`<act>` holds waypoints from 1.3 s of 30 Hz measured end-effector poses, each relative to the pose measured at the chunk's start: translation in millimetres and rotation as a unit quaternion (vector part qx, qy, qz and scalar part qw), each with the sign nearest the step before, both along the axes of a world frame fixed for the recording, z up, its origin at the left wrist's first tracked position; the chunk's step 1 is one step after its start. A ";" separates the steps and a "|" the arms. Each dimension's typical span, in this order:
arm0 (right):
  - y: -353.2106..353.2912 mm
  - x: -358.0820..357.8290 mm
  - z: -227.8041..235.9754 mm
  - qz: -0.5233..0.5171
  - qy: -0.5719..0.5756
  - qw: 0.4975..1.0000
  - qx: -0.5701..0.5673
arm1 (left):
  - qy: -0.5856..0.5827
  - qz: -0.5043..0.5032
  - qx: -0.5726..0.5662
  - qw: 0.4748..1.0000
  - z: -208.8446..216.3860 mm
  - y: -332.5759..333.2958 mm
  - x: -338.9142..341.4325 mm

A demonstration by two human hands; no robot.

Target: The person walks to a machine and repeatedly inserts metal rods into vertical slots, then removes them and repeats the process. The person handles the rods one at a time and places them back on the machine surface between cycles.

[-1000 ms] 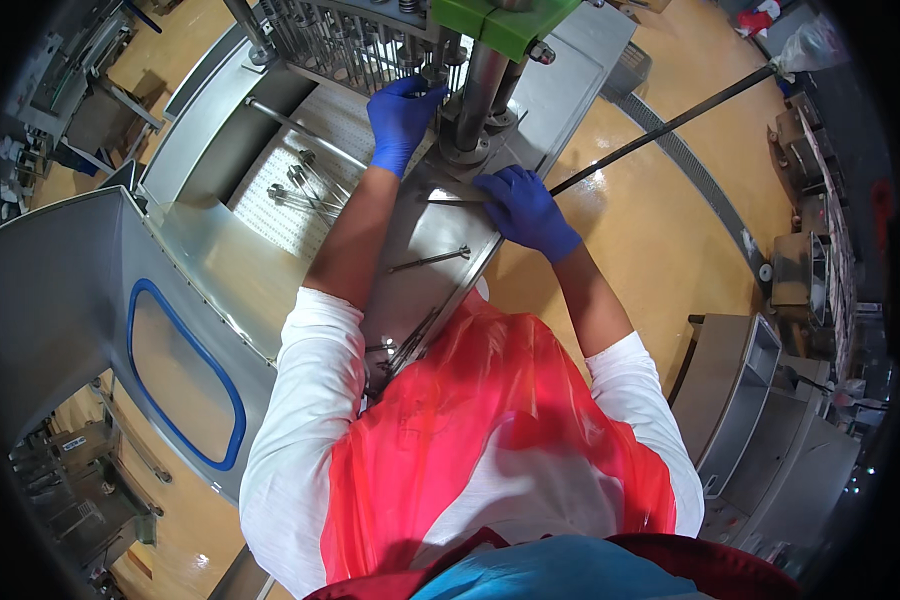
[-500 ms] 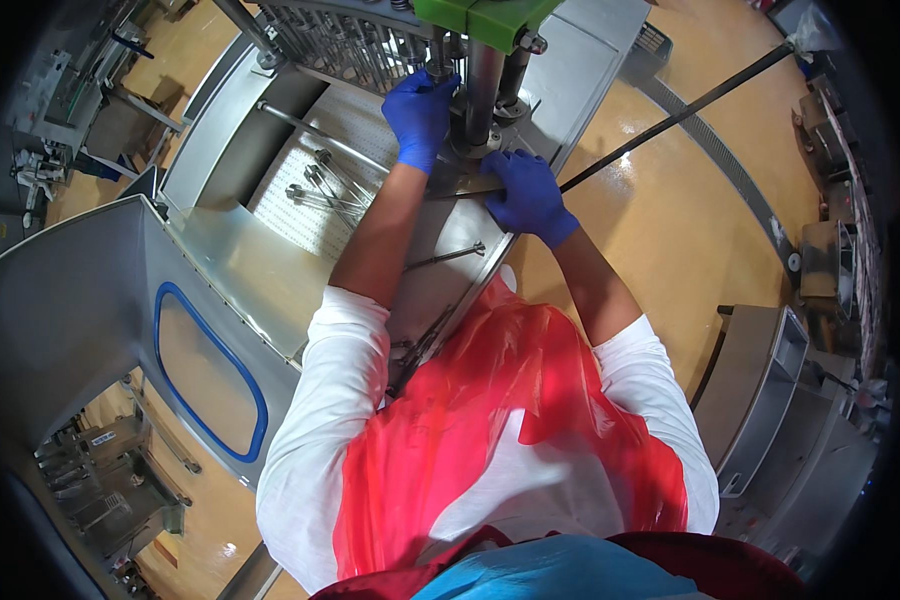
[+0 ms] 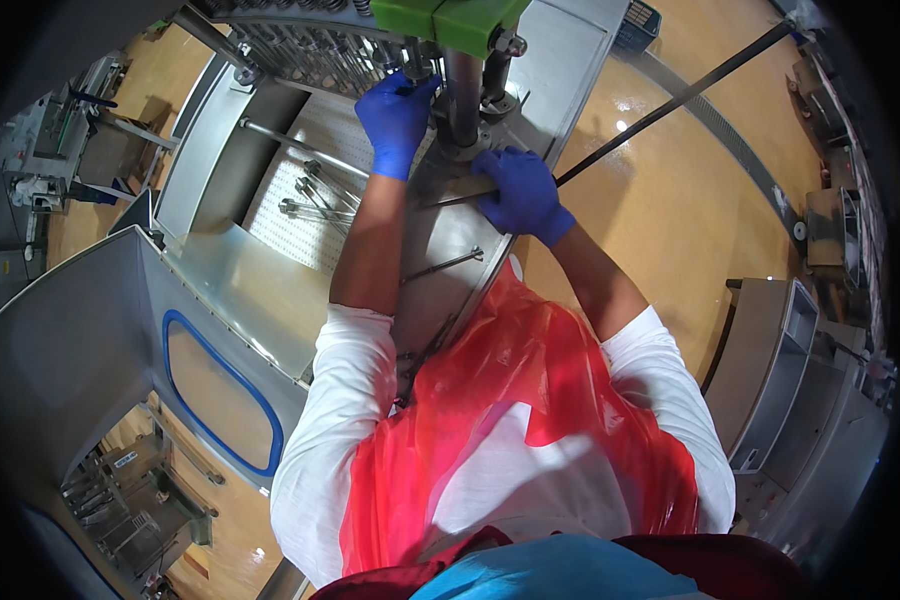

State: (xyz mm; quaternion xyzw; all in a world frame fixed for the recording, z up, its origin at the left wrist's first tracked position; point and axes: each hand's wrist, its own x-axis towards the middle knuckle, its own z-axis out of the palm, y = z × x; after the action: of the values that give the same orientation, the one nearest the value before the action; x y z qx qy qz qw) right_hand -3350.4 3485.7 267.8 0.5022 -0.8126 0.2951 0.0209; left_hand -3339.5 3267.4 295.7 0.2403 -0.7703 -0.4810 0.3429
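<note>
My left hand [image 3: 395, 118], in a blue glove, reaches under the machine's head with fingers closed around the lower end of an upright metal rod [image 3: 416, 66]. The fingertips are partly hidden. My right hand [image 3: 523, 196], also gloved in blue, is closed at the edge of the steel table beside a thick upright post [image 3: 462, 95]. A flat grey metal bar [image 3: 467, 188] runs from its fingers toward the left. Between my arms a thin metal rod with a wider end [image 3: 450, 263] lies on the steel table [image 3: 432, 225].
Several metal rods [image 3: 315, 195] lie on the white perforated belt [image 3: 288, 185]. More upright rods [image 3: 320, 52] hang in a row below the green block [image 3: 450, 22]. A long dark rod [image 3: 680, 100] slants to the upper right. A steel hood with a blue-edged window [image 3: 220, 390] stands left.
The view has shifted slightly, so the machine appears a little further left. Both hands stay at the same places on it, with their grips much the same.
</note>
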 end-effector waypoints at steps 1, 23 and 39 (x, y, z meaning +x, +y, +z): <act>-0.3 0.0 -0.1 -0.005 0.002 1.000 0.007 | 0.000 -0.005 0.003 1.000 6.3 3.1 1.8; 7.7 8.3 -5.3 0.013 0.018 1.000 -0.009 | -0.093 -0.073 -0.071 0.990 3.9 -21.2 8.2; -52.4 45.4 62.3 -0.161 0.128 0.979 -0.007 | -0.031 -0.117 -0.078 0.990 -17.4 -32.4 6.5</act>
State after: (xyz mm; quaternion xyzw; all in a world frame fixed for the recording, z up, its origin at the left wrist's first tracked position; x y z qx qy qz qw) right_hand -3305.0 3433.3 330.1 0.3979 -0.8714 0.2271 0.1755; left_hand -3333.0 3235.0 278.3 0.1363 -0.8383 -0.4488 0.2778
